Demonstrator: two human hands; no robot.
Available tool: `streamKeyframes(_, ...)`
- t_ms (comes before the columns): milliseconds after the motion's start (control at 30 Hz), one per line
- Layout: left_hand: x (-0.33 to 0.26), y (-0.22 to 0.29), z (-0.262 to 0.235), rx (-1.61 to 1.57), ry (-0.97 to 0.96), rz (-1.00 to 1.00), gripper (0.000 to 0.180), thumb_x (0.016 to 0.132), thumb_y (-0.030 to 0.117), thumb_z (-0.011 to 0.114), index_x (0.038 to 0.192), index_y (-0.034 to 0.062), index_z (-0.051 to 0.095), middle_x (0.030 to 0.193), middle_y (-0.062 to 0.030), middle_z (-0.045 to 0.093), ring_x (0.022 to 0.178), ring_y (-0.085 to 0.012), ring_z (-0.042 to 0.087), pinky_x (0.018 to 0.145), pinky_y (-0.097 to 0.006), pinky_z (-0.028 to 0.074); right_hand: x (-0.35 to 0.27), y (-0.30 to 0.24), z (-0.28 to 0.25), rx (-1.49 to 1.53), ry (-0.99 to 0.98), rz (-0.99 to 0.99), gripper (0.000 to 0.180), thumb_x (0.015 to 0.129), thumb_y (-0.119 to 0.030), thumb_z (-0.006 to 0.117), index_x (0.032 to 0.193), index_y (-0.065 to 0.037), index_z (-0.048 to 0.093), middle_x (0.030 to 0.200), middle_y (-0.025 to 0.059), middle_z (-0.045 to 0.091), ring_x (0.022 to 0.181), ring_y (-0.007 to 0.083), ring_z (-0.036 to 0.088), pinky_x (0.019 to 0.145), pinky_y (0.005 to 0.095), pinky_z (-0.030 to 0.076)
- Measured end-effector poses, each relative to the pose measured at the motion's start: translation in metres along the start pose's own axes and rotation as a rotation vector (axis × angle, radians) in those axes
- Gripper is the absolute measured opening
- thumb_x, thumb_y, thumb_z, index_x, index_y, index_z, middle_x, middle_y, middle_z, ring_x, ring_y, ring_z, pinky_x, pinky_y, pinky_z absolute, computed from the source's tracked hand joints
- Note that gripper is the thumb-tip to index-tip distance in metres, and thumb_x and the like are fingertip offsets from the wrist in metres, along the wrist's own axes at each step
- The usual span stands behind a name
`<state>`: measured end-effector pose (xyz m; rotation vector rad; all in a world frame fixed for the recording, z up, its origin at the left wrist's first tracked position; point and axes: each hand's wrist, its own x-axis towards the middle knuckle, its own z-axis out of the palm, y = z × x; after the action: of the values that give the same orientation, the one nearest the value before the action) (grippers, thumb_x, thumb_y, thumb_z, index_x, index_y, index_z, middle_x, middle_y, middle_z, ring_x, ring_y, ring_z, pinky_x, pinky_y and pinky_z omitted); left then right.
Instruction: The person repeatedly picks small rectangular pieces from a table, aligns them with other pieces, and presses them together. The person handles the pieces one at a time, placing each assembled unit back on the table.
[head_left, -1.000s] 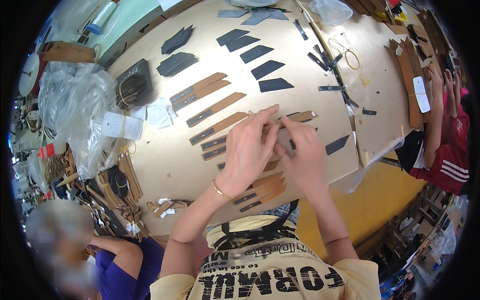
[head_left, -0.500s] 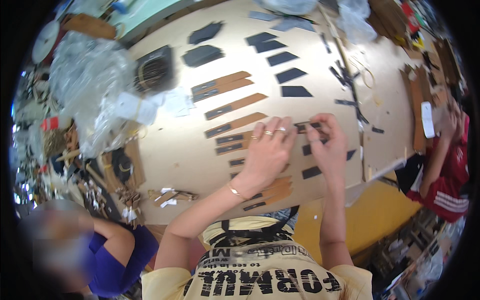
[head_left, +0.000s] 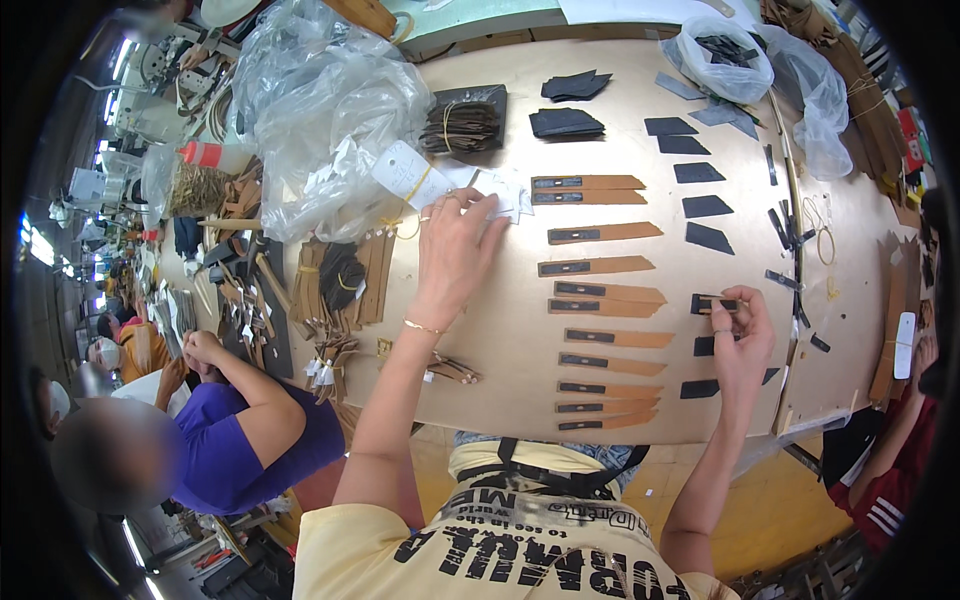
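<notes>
co-worker: person in a purple top (head_left: 235,445) sits at the tabletop's (head_left: 500,330) left edge, hands among tan strap bundles (head_left: 340,285).
plastic bags: crumpled clear sheeting (head_left: 330,110) heaped on the upper left, white tags (head_left: 405,172) lying against it.
left hand (head_left: 455,250): stretched forward, fingers spread and flat on small white paper slips (head_left: 500,190) just beside the tags; the grip is open, pinching nothing.
tan strips: row of brown leather pieces (head_left: 600,265), each with a dark insert, laid in a column down the tabletop between the two hands.
right hand (head_left: 742,335): thumb and fingers pressed together on a small dark rectangular piece (head_left: 712,303), held just above the tabletop, right of the tan column.
dark pieces: black cut shapes (head_left: 700,205) spaced in a line above the right hand.
right edge: another person's red sleeve (head_left: 890,500).
</notes>
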<state>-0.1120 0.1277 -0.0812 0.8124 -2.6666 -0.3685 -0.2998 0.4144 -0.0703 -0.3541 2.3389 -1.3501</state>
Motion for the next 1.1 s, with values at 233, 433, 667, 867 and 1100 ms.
streamKeyframes(233, 0.002, -0.012, 0.007, 0.131, 0.086, 0.103, 0.014, 0.086, 0.016, 0.072, 0.098, 0.0078, 0.074, 0.096, -0.0057, 0.068, 0.091, -0.0233, 0.063, 0.09, -0.041, 0.041, -0.001, -0.001, 0.0, 0.005, 0.007, -0.019, 0.016, 0.088, 0.0, 0.062, 0.103, -0.002, 0.057, 0.07, 0.0032, 0.061, 0.064, 0.0086, 0.052, 0.063, 0.0245, 0.043)
streamKeyframes(433, 0.005, -0.018, 0.012, 0.216, 0.08, 0.16, 0.015, 0.085, 0.016, 0.073, 0.098, 0.0102, 0.073, 0.097, -0.005, 0.069, 0.09, -0.0223, 0.065, 0.092, -0.043, 0.039, 0.001, -0.001, -0.001, -0.054, -0.007, 0.006, 0.018, 0.087, 0.001, 0.061, 0.104, -0.003, 0.058, 0.07, 0.0019, 0.062, 0.065, 0.0082, 0.052, 0.062, 0.0234, 0.043)
streamKeyframes(667, 0.013, -0.003, -0.004, 0.196, 0.209, 0.187, 0.013, 0.08, 0.012, 0.075, 0.093, 0.0113, 0.074, 0.092, -0.0039, 0.071, 0.086, -0.0204, 0.066, 0.088, -0.04, 0.04, 0.003, 0.006, 0.001, 0.152, -0.015, -0.018, 0.018, 0.088, 0.0, 0.063, 0.105, -0.002, 0.059, 0.07, 0.0033, 0.063, 0.066, 0.0066, 0.056, 0.058, 0.0233, 0.045)
streamKeyframes(867, -0.018, 0.117, 0.005, 0.095, 0.202, 0.447, 0.011, 0.076, 0.013, 0.077, 0.085, 0.0153, 0.072, 0.087, 0.002, 0.07, 0.077, -0.0142, 0.064, 0.083, -0.037, 0.04, 0.005, 0.006, -0.007, 0.091, -0.033, 0.012, 0.017, 0.088, -0.003, 0.065, 0.104, -0.003, 0.058, 0.064, 0.0033, 0.062, 0.062, 0.0069, 0.056, 0.06, 0.0231, 0.047)
streamKeyframes(1100, -0.027, 0.19, 0.064, 0.156, -0.011, 0.487, 0.012, 0.075, 0.011, 0.068, 0.086, 0.0067, 0.071, 0.08, -0.0024, 0.065, 0.078, -0.0176, 0.062, 0.083, -0.041, 0.043, 0.012, 0.011, -0.01, 0.187, -0.092, 0.035, 0.016, 0.088, -0.002, 0.064, 0.102, -0.003, 0.055, 0.066, 0.0014, 0.061, 0.06, 0.0049, 0.05, 0.058, 0.0219, 0.044)
